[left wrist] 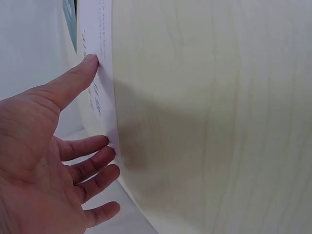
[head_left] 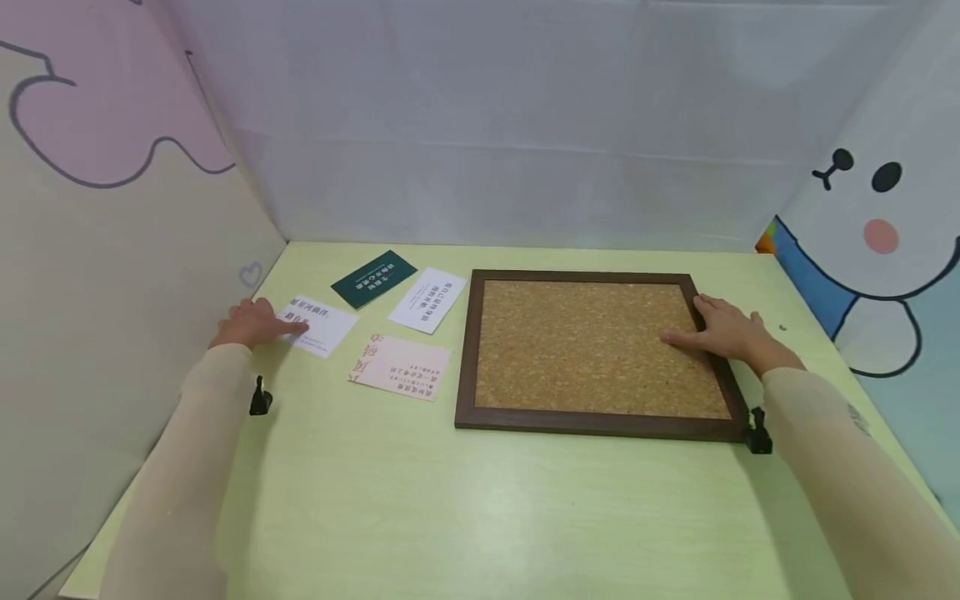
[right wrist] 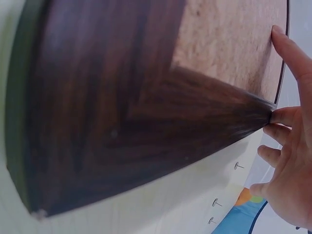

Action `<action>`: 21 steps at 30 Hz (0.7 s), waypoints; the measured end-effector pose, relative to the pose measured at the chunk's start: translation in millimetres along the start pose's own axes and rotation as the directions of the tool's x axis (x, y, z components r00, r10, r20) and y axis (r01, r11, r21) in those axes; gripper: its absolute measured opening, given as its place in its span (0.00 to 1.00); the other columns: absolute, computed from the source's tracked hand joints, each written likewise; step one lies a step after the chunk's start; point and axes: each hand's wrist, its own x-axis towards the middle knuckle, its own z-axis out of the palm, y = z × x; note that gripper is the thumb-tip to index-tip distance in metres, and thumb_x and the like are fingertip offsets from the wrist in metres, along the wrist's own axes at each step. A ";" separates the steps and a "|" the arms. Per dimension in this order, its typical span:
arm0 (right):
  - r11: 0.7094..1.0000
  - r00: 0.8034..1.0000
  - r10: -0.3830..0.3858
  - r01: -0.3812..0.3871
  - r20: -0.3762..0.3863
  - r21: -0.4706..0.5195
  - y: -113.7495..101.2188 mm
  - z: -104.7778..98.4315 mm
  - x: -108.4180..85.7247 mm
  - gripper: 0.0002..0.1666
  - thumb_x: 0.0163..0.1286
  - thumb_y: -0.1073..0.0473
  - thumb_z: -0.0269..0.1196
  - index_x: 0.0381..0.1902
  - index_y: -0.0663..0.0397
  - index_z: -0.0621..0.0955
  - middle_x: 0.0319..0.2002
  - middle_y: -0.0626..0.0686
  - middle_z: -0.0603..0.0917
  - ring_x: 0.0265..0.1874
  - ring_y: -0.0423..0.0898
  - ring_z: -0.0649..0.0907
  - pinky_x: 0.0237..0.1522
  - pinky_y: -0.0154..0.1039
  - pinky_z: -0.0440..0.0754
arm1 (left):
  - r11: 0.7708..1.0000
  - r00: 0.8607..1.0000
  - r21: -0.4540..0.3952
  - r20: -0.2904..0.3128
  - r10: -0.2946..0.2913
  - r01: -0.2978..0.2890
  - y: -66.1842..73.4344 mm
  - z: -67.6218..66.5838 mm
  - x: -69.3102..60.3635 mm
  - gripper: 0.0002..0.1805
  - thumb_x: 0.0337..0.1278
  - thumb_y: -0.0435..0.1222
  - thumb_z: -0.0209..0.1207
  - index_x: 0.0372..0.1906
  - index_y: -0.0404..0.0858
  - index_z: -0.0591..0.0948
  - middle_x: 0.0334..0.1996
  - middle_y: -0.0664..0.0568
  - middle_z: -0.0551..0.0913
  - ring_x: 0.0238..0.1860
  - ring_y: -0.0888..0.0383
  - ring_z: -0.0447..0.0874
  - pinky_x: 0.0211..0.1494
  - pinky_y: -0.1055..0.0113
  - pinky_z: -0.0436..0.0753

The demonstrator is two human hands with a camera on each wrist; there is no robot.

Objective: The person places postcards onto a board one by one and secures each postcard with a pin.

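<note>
My left hand (head_left: 255, 323) is at a white printed card (head_left: 330, 332) on the table's left. Its thumb (left wrist: 78, 78) touches the card's face, and the other fingers lie spread by the card's edge. A corkboard (head_left: 585, 350) with a dark brown wooden frame lies flat on the table. At its right side rests my right hand (head_left: 731, 333), thumb on the cork and index finger touching the frame's outer edge. The remaining fingers are loosely bent beside the frame. Between the hands lie a dark green card (head_left: 373, 279), another white card (head_left: 427, 300) and a pink card (head_left: 400, 367).
Several metal thumbtacks (right wrist: 217, 202) stand on the pale wood-grain table (head_left: 420, 508), right of the board. A white sheet (head_left: 487, 125) closes off the back. Panels with cartoon drawings flank both sides. A small black device (head_left: 259, 397) sits under the left wrist.
</note>
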 end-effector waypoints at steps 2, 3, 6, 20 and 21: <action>1.000 1.000 -0.003 0.003 0.004 0.007 0.3 0.8 0.6 0.70 0.61 0.21 0.53 0.75 0.72 0.44 0.73 0.76 0.46 0.70 0.75 0.48 0.60 0.80 0.39 | 0.999 1.000 -0.029 0.000 -0.028 0.028 -0.4 1.3 0.7 0.52 0.54 0.62 0.59 0.61 0.20 0.59 0.52 0.26 0.61 0.51 0.32 0.60 0.53 0.36 0.70; 1.000 1.000 -0.003 0.003 0.003 0.010 0.5 1.1 0.8 0.70 0.61 0.22 0.53 0.75 0.72 0.44 0.73 0.76 0.46 0.70 0.75 0.48 0.60 0.80 0.39 | 0.998 0.999 -0.044 0.001 -0.038 0.038 -0.4 1.8 1.0 0.52 0.54 0.62 0.60 0.61 0.20 0.59 0.52 0.27 0.61 0.51 0.32 0.60 0.52 0.38 0.70; 1.000 1.000 -0.005 0.005 0.002 0.015 1.1 1.4 1.7 0.69 0.61 0.22 0.53 0.75 0.72 0.44 0.73 0.76 0.46 0.70 0.76 0.48 0.60 0.80 0.39 | 0.993 0.997 -0.088 0.016 -0.071 0.073 -1.9 2.7 3.5 0.53 0.51 0.63 0.62 0.62 0.22 0.59 0.54 0.28 0.63 0.51 0.34 0.61 0.50 0.41 0.72; 1.000 1.000 0.005 -0.004 -0.002 0.016 -0.1 2.1 0.5 0.70 0.60 0.21 0.53 0.75 0.71 0.43 0.73 0.76 0.46 0.70 0.75 0.48 0.60 0.80 0.40 | 0.977 0.984 -0.176 0.152 -0.097 0.123 -6.4 -4.6 15.5 0.60 0.42 0.64 0.67 0.64 0.21 0.56 0.52 0.32 0.67 0.53 0.38 0.65 0.50 0.50 0.72; 1.000 1.000 0.006 -0.006 -0.004 0.016 0.7 1.8 0.4 0.70 0.60 0.21 0.53 0.75 0.71 0.43 0.73 0.76 0.45 0.70 0.75 0.48 0.60 0.80 0.39 | 0.976 0.985 -0.180 0.145 -0.098 0.123 -5.6 -4.5 16.4 0.61 0.41 0.64 0.68 0.65 0.21 0.56 0.53 0.31 0.66 0.53 0.38 0.65 0.50 0.50 0.72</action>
